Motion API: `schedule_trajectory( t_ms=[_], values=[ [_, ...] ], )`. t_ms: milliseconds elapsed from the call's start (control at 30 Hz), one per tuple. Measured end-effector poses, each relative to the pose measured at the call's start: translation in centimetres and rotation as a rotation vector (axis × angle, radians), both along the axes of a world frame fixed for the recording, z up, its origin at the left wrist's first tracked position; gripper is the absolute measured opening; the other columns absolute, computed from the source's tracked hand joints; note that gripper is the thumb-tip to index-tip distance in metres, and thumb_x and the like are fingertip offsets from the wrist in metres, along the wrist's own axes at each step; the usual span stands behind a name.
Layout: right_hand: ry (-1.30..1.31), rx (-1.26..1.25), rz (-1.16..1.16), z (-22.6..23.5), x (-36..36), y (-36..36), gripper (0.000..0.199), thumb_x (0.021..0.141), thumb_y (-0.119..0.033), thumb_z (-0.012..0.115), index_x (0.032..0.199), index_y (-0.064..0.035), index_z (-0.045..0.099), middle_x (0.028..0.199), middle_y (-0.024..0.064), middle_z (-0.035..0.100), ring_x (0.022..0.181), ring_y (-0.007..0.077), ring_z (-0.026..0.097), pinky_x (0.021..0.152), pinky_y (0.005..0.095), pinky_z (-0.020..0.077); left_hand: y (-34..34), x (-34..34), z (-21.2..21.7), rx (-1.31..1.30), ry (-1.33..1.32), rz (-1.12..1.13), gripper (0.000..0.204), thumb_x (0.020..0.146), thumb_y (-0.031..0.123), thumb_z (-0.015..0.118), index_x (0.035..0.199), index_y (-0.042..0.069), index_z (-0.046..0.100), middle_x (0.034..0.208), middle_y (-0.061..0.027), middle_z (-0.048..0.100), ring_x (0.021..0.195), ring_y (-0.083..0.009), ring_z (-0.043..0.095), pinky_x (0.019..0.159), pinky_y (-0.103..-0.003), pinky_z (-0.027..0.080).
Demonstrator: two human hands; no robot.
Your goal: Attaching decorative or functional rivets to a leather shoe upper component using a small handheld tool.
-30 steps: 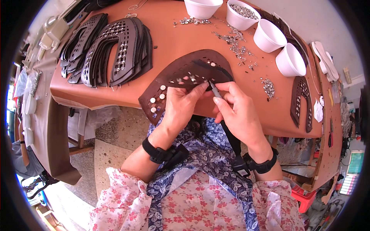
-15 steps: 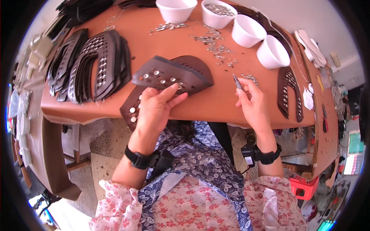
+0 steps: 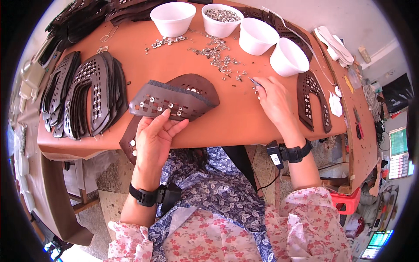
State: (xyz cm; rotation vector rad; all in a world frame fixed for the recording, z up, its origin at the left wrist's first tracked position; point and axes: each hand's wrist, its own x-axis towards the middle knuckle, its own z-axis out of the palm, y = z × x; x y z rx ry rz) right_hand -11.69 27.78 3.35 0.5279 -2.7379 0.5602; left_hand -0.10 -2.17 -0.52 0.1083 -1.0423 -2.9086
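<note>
This is a small shoemaking workshop. An orange-brown table (image 3: 131, 52) carries stacks of punched dark leather shoe uppers (image 3: 83, 98) at 9 o'clock, with more piled at 11 o'clock. Four white bowls (image 3: 173, 18) stand in a row at 12 o'clock, one filled with metal studs (image 3: 221, 15), others scattered beside it. White insoles (image 3: 335, 43) and pliers (image 3: 358, 124) lie toward 2 and 3 o'clock.

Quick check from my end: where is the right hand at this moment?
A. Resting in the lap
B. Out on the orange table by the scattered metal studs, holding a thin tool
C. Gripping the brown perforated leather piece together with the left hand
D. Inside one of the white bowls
B: the right hand lies on the orange table beside the scattered metal studs with a thin tool at its fingertips, while only the left hand holds the brown perforated leather piece.
</note>
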Motion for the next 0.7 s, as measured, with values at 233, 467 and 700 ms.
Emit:
schedule_trajectory(
  t_ms=[233, 467, 700],
  values=[
    [0.004, 0.092, -0.030, 0.2, -1.5, -0.3, 0.018, 0.098, -0.010, 0.060, 0.112, -0.0055, 0.071, 0.094, 0.0170, 0.065, 0.087, 0.0401, 0.066, 0.077, 0.0502, 0.0528, 0.1, 0.1, 0.2, 0.033, 0.036, -0.003, 0.020, 0.106, 0.007, 0.053, 0.122, -0.002, 0.062, 0.116, -0.0164, 0.072, 0.099, -0.0273, 0.075, 0.093, -0.046, 0.064],
    [-0.002, 0.110, -0.022, -0.1, -2.3, -0.5, 0.020, 0.098, -0.009, 0.060, 0.114, -0.0054, 0.072, 0.095, 0.0173, 0.067, 0.089, 0.0398, 0.068, 0.078, 0.0497, 0.0540, 0.2, 0.0, 0.2, 0.047, 0.007, -0.001, 0.020, 0.107, 0.008, 0.053, 0.121, -0.002, 0.061, 0.115, -0.0171, 0.072, 0.098, -0.0273, 0.076, 0.091, -0.046, 0.065],
    [-0.015, 0.120, -0.027, -0.2, -2.5, -0.6, 0.022, 0.098, -0.009, 0.060, 0.115, -0.0053, 0.072, 0.097, 0.0189, 0.068, 0.090, 0.0407, 0.068, 0.080, 0.0506, 0.0542, 0.3, 0.2, 0.3, 0.048, -0.004, 0.024, 0.020, 0.107, 0.009, 0.054, 0.122, -0.001, 0.061, 0.115, -0.0155, 0.072, 0.097, -0.0272, 0.075, 0.091, -0.047, 0.065]
  ],
)
